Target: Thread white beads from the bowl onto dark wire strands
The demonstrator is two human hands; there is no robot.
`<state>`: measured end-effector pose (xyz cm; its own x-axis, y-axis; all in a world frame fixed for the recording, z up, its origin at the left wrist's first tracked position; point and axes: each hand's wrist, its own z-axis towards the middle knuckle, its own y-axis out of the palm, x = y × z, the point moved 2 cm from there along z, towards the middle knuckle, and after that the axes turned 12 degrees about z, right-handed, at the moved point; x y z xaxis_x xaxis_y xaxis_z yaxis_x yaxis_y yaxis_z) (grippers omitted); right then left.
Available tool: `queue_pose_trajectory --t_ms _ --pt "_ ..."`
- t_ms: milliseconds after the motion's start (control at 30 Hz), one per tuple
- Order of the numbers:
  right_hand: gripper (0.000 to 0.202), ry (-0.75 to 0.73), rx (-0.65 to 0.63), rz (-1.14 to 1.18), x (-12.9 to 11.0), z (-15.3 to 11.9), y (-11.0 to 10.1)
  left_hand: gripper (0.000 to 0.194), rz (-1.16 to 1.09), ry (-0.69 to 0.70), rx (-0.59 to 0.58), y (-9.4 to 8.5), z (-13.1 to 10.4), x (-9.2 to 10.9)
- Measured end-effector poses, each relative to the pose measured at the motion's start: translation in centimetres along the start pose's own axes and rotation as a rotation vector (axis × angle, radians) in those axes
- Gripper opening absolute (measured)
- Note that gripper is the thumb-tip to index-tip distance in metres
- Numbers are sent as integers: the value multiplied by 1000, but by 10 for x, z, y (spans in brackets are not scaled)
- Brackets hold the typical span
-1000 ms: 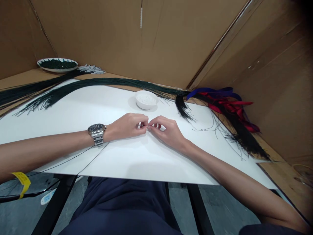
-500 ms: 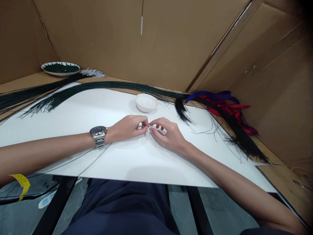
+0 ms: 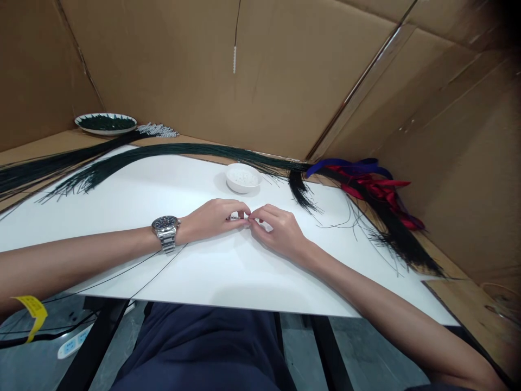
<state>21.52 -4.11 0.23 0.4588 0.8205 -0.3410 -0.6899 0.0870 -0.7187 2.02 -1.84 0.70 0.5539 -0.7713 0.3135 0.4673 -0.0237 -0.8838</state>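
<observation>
My left hand (image 3: pixel 215 218), wearing a metal wristwatch (image 3: pixel 166 232), is closed in a pinch, with small pale beads showing between thumb and forefinger. Its fingertips meet those of my right hand (image 3: pixel 281 232), also pinched, over the white board (image 3: pixel 252 274). Between them is a thin cord end, mostly covered by the fingers. Dark cord (image 3: pixel 159 271) runs from under my left wrist toward the board's front edge. Just beyond both hands stands a white bowl (image 3: pixel 242 188) of small white beads.
A long bundle of dark cords (image 3: pixel 195 149) lies across the back, beside purple ribbon (image 3: pixel 358 165) and red ribbon (image 3: pixel 386 191). At the back left are a plate (image 3: pixel 106 132) of dark green pieces and several beaded cord ends (image 3: pixel 158 130). A beaded strand (image 3: pixel 234 60) hangs against the cardboard wall.
The view has tilted up slightly, so everything sits lower in the picture. Both hands stay pinched together, with the right fingertips now closer against the left ones.
</observation>
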Motion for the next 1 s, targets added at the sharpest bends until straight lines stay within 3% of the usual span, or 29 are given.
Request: queue_pose_trajectory --t_ms 133,767,867,1000 --pt "16 8 8 -58 -3 1 -1 17 38 -8 13 1 0 2" --pt "15 82 -35 122 0 1 -2 10 10 -16 51 3 -2 2" --pt "15 75 -16 147 8 13 -17 11 -8 -15 59 3 -3 2" --pt "19 88 -68 54 26 55 -40 11 -3 -22 55 2 -4 1"
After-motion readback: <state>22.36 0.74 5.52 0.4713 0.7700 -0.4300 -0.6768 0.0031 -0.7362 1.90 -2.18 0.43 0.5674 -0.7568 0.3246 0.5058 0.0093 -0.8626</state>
